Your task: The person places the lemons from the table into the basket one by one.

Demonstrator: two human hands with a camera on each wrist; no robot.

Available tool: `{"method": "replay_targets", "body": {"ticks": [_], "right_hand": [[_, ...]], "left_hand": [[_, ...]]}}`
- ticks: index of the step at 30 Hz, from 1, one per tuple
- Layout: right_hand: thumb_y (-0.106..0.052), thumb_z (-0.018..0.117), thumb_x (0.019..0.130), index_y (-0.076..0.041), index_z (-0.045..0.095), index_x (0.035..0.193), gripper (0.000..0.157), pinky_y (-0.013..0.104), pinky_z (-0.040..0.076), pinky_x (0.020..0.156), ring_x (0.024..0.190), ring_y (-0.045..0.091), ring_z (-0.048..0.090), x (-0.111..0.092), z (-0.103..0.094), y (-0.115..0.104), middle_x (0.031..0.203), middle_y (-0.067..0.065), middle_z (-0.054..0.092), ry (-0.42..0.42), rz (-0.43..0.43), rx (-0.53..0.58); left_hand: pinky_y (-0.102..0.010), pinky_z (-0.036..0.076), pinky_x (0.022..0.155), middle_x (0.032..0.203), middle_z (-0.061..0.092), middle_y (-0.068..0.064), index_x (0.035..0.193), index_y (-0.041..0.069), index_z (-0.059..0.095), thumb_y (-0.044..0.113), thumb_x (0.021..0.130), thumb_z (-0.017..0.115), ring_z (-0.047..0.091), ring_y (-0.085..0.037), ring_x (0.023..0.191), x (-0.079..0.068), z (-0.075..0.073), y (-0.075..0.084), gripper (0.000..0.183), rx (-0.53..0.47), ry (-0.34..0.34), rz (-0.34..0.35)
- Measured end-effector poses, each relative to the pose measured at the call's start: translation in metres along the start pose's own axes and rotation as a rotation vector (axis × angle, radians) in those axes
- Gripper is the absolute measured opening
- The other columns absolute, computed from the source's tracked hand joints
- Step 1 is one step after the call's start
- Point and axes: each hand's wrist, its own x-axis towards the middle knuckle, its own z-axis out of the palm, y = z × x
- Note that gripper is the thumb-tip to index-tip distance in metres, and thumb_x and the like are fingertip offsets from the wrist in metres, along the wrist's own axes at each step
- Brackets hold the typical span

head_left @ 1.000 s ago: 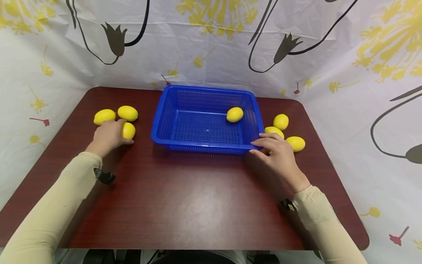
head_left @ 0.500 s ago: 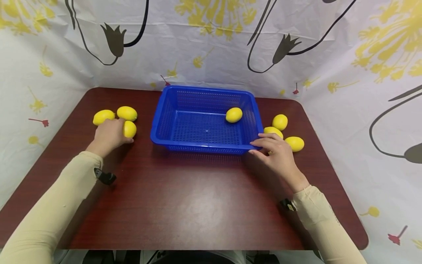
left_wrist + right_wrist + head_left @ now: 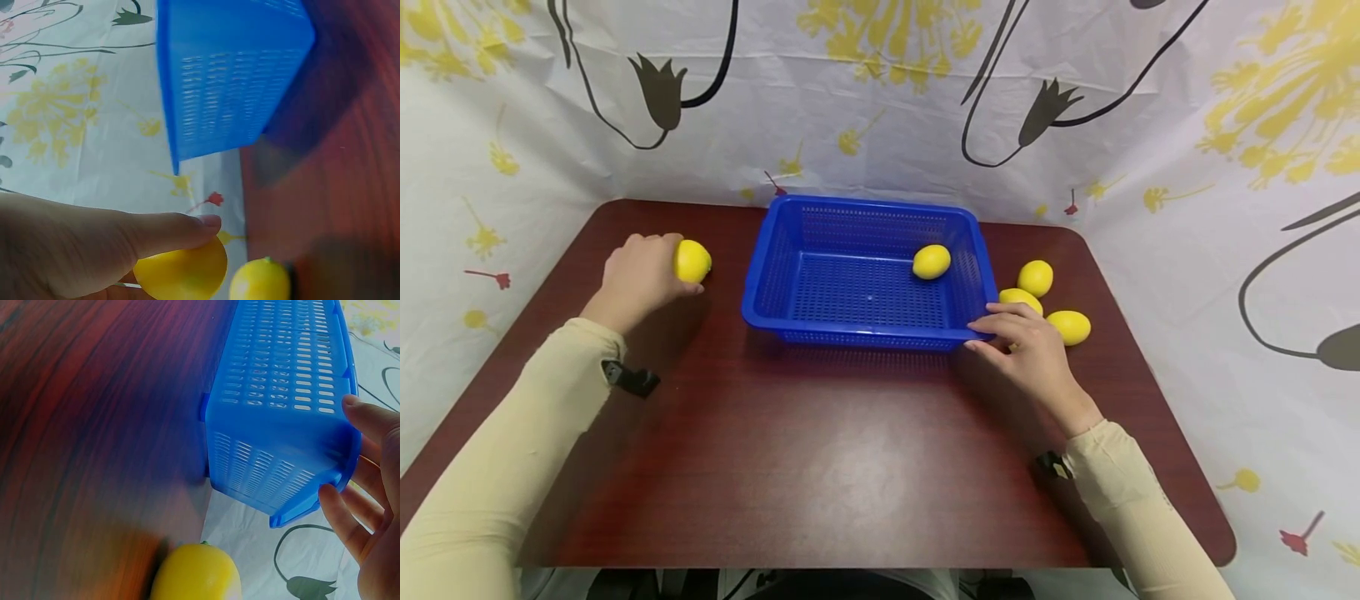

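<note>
My left hand (image 3: 638, 279) holds a yellow lemon (image 3: 692, 262) between thumb and fingers, raised over the left side of the table. In the left wrist view the held lemon (image 3: 187, 272) is beside another lemon (image 3: 260, 281) lying on the table. A blue plastic basket (image 3: 871, 335) with perforated walls stands at the table's back middle, one lemon (image 3: 931, 262) inside it towards the right. My right hand (image 3: 1033, 354) grips the rim at the basket's front right corner; in the right wrist view its thumb (image 3: 369, 419) touches the rim.
Right of the basket lie several lemons, among them one at the back (image 3: 1036, 277) and one at the right (image 3: 1068, 327); the right hand partly hides this group. The dark red table (image 3: 820, 467) backs onto a patterned white cloth (image 3: 880, 142).
My left hand has lifted its lemon and moved it away from me, now covering the two other left lemons in the head view. The right hand stays at the basket corner.
</note>
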Motion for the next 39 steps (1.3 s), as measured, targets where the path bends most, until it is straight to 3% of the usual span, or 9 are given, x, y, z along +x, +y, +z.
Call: {"method": "replay_targets", "body": {"ticks": [9,31,39], "right_hand": [[-0.027,0.083,0.069,-0.016,0.075,0.099,0.032,0.040,0.051,0.089,0.111,0.022,0.061,0.000,-0.001,-0.001,0.096,0.002,0.075,-0.005,0.004,-0.008],[-0.027,0.083,0.069,-0.016,0.075,0.098,0.032,0.041,0.051,0.089,0.110,0.023,0.062,0.000,-0.001,-0.002,0.095,0.002,0.075,0.004,-0.001,-0.011],[-0.028,0.082,0.069,-0.017,0.075,0.098,0.032,0.039,0.051,0.090,0.110,0.021,0.062,0.000,-0.001,-0.001,0.095,0.001,0.075,0.007,-0.002,-0.010]], "left_hand": [[-0.054,0.047,0.066,0.103,0.060,-0.026,0.127,-0.001,0.048,0.040,0.073,0.075,0.050,-0.041,0.089,0.004,-0.017,0.013,0.073,-0.005,0.019,0.018],[-0.054,0.048,0.068,0.103,0.060,-0.023,0.120,0.001,0.051,0.044,0.074,0.074,0.050,-0.041,0.090,0.012,-0.039,0.035,0.067,0.005,0.028,0.055],[-0.050,0.047,0.064,0.099,0.062,-0.021,0.116,0.003,0.053,0.048,0.075,0.072,0.050,-0.039,0.088,0.017,-0.045,0.047,0.064,0.001,0.050,0.082]]}}
